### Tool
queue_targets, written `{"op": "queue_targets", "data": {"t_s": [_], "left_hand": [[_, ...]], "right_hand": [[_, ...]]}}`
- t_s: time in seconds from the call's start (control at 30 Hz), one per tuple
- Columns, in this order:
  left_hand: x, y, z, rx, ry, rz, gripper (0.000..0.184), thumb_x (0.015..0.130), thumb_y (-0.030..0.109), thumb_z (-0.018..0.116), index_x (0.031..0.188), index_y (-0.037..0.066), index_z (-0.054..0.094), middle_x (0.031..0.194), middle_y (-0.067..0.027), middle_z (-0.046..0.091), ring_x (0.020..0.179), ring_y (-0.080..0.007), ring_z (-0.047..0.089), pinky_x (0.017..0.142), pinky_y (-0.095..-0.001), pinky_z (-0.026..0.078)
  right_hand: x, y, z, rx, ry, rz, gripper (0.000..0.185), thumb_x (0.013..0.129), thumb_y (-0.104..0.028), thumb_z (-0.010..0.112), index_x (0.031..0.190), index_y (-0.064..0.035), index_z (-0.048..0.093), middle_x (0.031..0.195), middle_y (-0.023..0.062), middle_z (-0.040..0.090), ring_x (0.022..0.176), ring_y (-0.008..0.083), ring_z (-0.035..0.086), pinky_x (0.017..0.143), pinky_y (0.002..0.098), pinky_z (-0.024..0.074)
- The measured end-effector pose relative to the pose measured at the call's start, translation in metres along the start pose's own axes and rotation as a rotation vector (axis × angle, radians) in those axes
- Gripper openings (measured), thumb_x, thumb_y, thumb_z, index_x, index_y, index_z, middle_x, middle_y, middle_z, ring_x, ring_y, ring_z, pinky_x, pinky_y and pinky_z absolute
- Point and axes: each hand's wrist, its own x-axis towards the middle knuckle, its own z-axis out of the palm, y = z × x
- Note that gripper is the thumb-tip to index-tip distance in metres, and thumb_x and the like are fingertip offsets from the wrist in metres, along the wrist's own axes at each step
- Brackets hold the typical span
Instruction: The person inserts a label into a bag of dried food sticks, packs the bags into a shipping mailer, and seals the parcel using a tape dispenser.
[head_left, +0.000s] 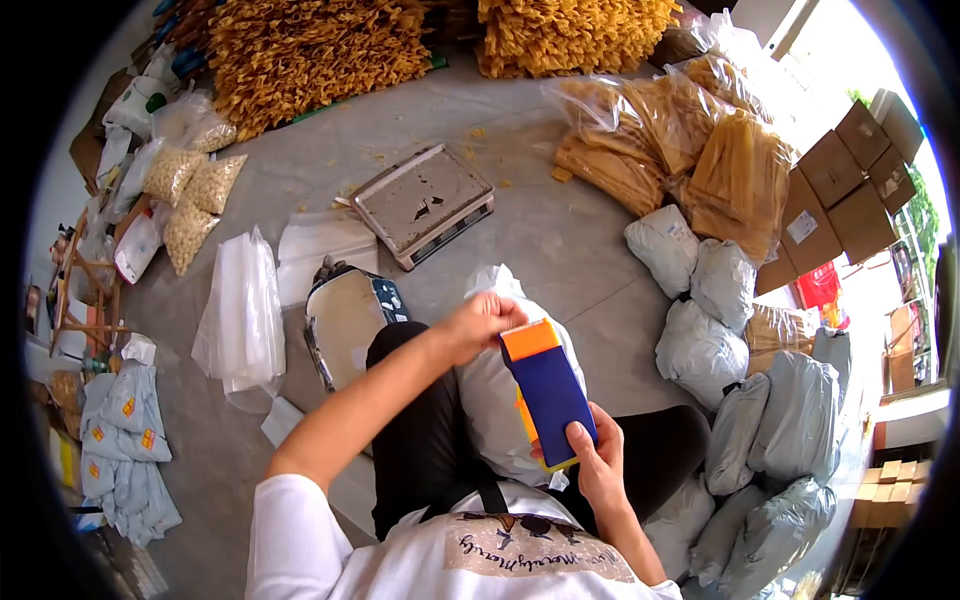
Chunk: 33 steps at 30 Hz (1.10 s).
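Observation:
A flat, dark blue and orange block (pixel 556 400) is in my right hand (pixel 602 465), with the thumb on its blue face and the fingers wrapped behind it; its exact kind is unclear. At its orange upper end, my left hand (pixel 487 327) is closed in a pinch beside the edge. What the left fingers hold, if anything, is hidden. Under both hands, a full white plastic bag (pixel 490 420) stands between my bent legs, its gathered top just behind my left hand.
A flat scale (pixel 425 203) lies ahead on the floor. Clear plastic bags (pixel 240 315) and an open-topped container (pixel 345 322) are on the left. Grey parcels (pixel 795 410) and cardboard boxes (pixel 815 225) line the right. Yellow-brown piles (pixel 315 55) stand at the back.

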Motion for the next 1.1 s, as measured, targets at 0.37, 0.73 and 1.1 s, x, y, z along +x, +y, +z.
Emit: {"op": "queue_targets", "data": {"t_s": [0.37,0.73,1.1], "left_hand": [[0.125,-0.103,-0.209,1.172,-0.186,-0.165,0.018,0.077,0.024,0.064,0.076,0.006,0.064,0.075,-0.0131,0.064,0.071,-0.0246,0.060,0.064,-0.0383,0.046],[0.102,-0.059,-0.155,1.130,0.097,-1.161,0.038,0.088,0.036,0.050,0.101,0.002,0.061,0.095,-0.0169,0.064,0.080,-0.0304,0.060,0.069,-0.0422,0.047],[0.086,-0.007,-0.064,1.318,-0.029,-0.333,0.059,0.090,0.055,0.035,0.114,0.004,0.053,0.105,-0.0198,0.061,0.103,-0.0324,0.056,0.088,-0.0398,0.041]], "right_hand": [[-0.048,0.011,-0.047,-0.136,0.128,0.420,0.030,0.087,-0.023,0.058,0.096,0.0052,0.052,0.076,0.0095,0.061,0.066,0.0146,0.062,0.063,0.0254,0.0513],[-0.035,0.012,-0.056,-0.035,0.171,0.382,0.032,0.086,-0.025,0.061,0.095,0.0053,0.052,0.077,0.0109,0.062,0.062,0.0161,0.063,0.059,0.0276,0.0526],[-0.028,0.009,-0.051,-0.045,0.143,0.350,0.032,0.088,-0.025,0.057,0.095,0.0053,0.054,0.074,0.0096,0.062,0.061,0.0149,0.061,0.058,0.0254,0.0492]]}}
